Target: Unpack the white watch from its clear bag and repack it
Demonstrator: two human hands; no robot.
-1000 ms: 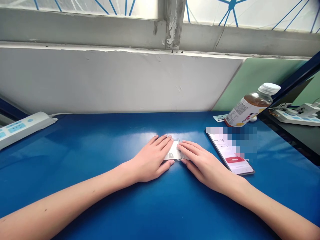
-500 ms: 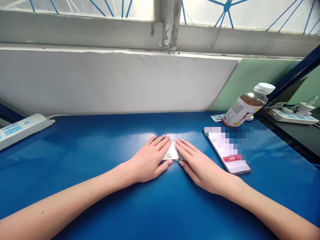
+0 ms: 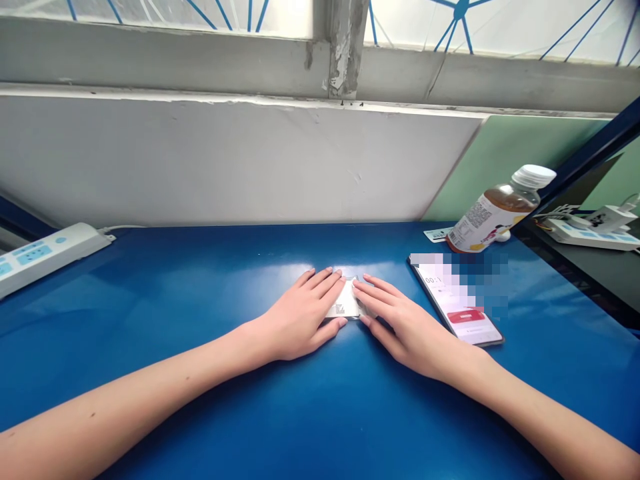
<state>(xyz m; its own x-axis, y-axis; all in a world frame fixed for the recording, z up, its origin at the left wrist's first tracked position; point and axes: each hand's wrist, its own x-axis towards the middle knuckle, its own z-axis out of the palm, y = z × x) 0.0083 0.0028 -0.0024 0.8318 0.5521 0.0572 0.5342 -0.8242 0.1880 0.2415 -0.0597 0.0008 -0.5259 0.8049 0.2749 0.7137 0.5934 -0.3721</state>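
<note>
A small white folded paper (image 3: 346, 303) lies flat on the blue table (image 3: 200, 300) in the middle of the view. My left hand (image 3: 300, 317) lies flat on its left part, fingers stretched out and thumb along the near edge. My right hand (image 3: 405, 323) lies flat on its right part, fingers stretched toward the left hand. Most of the paper is hidden under both hands.
A phone (image 3: 457, 300) with a lit screen lies just right of my right hand. Behind it stands a bottle (image 3: 493, 212) of brown drink beside a small card (image 3: 436, 234). A white power strip (image 3: 45, 252) sits at the far left, another (image 3: 595, 230) at the far right. A white wall panel closes the back.
Both hands stay flat on the paper. The view shifted slightly; the hands and paper have barely moved.
</note>
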